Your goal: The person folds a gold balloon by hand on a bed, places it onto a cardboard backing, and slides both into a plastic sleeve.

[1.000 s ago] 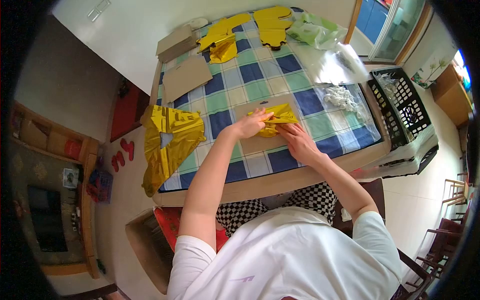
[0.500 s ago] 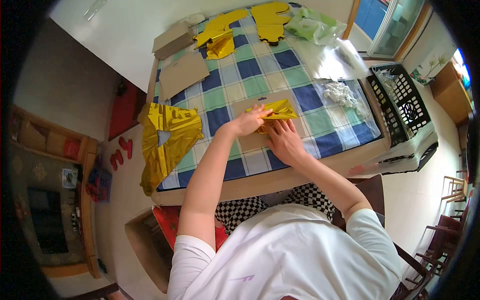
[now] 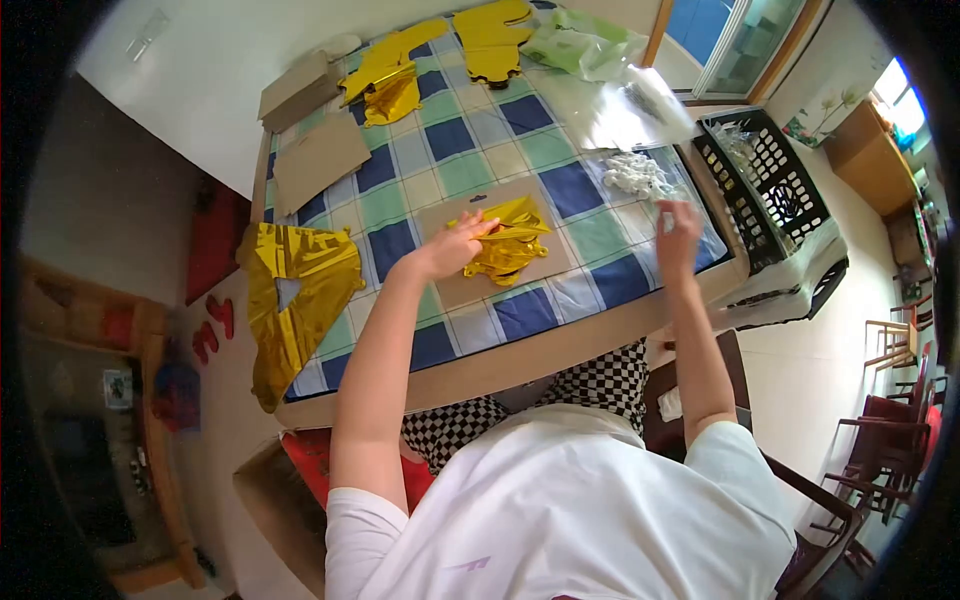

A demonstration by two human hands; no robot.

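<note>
Shiny gold on the crumpled foil and the foil sheet at the left edge; plain tan on the flat card and the stacked cardboard. Checks of navy, mint green, pale blue and cream across the cloth. White on the tangled string, black on the crate, light green on the plastic bag. Red on the slippers; black-and-white checkerboard on the trousers; plain white, with a small lilac mark, on the T-shirt.
</note>
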